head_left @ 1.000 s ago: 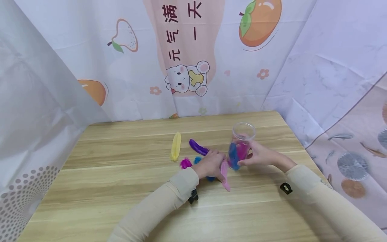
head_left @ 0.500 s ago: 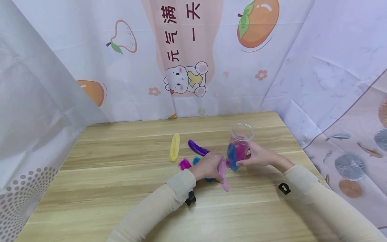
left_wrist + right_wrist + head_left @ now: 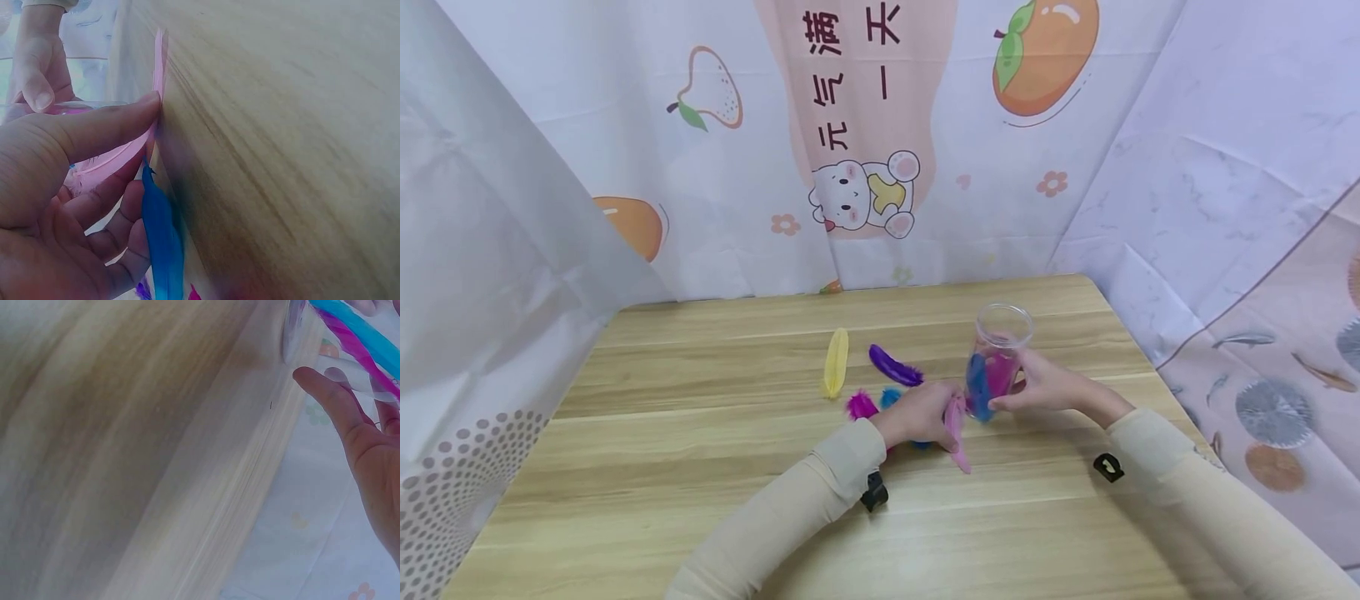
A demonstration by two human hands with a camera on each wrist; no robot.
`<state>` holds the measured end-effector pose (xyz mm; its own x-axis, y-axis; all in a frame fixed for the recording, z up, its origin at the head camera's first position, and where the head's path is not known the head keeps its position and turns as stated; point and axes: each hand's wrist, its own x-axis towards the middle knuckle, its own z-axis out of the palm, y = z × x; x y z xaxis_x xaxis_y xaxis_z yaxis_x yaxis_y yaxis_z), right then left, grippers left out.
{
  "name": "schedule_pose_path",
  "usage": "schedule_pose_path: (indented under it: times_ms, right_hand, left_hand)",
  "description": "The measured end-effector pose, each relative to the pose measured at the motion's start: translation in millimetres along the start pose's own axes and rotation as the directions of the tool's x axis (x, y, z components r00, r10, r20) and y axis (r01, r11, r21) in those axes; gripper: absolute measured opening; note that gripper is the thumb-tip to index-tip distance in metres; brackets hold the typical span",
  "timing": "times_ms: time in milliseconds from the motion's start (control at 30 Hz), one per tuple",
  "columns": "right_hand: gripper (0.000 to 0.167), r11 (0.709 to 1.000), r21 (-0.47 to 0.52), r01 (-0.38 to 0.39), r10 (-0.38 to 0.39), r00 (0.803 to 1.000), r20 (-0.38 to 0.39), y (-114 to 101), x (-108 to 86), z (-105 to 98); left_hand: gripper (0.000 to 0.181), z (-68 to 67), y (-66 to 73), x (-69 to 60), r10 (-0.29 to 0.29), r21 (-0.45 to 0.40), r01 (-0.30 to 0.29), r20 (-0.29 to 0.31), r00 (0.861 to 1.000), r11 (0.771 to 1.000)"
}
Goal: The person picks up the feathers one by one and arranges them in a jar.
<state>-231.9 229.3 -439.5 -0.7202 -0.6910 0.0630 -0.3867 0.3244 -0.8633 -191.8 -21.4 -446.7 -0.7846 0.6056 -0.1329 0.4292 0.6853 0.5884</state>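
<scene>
My left hand point(image 3: 917, 418) pinches a pink feather point(image 3: 957, 433) between thumb and fingers, low over the table, just left of a clear plastic cup point(image 3: 1000, 345). In the left wrist view the thumb lies across the pink feather point(image 3: 159, 65), and a blue feather point(image 3: 164, 244) lies by the curled lower fingers. My right hand point(image 3: 1051, 383) holds the cup from its right side, thumb in front. Inside the upright cup are a blue feather point(image 3: 978, 379) and a magenta one point(image 3: 1000, 372). The right wrist view shows the right hand's fingers point(image 3: 340, 403) around the cup.
Left of and behind the left hand lie a yellow feather point(image 3: 836, 362), a purple feather point(image 3: 895, 367), a magenta feather point(image 3: 861, 405) and a blue feather point(image 3: 890, 397). A small black piece point(image 3: 1108, 467) sits near the right sleeve. Printed curtains point(image 3: 730, 208) border the wooden table point(image 3: 700, 367).
My left hand has drawn slightly down and left, showing more of the purple feather's near end. My right hand and the cup stay in place.
</scene>
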Motion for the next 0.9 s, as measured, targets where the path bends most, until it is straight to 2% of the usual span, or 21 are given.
schedule_pose_path:
  times_ms: [233,600,900]
  right_hand:
    - [0.084,1.000,-0.006,0.009,-0.009,1.000,-0.002,-0.3,0.6,-0.2]
    - [0.095,1.000,0.008,0.020,-0.020,1.000,-0.006,-1.4,-2.5,-0.3]
    - [0.085,0.999,0.024,0.036,-0.035,0.999,-0.001,-1.9,-0.3,0.8]
  left_hand:
    - [0.050,0.9,-1.6,-0.4,0.016,0.004,-0.016,-0.001,1.000,1.000]
    - [0.054,0.9,-3.0,-0.9,0.024,-0.027,-0.024,0.001,1.000,0.999]
    - [0.057,0.4,-6.6,-0.1,0.024,-0.028,-0.024,-0.003,1.000,0.999]
